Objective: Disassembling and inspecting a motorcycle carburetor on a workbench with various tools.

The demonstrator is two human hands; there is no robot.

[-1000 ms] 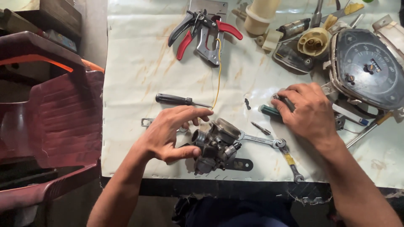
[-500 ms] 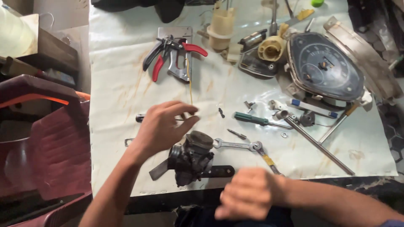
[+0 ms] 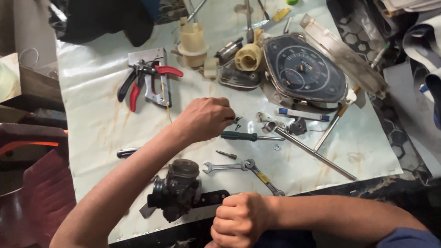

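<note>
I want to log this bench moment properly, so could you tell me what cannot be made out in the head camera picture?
- What the left hand pinches: its curled fingers hide all but a tiny dark part.
- Whether the right hand, fisted at the table edge, holds anything: the closed fingers hide it.
- The carburetor: its far side is covered by the left forearm.
- The gauge cluster markings: too small to make out.
</note>
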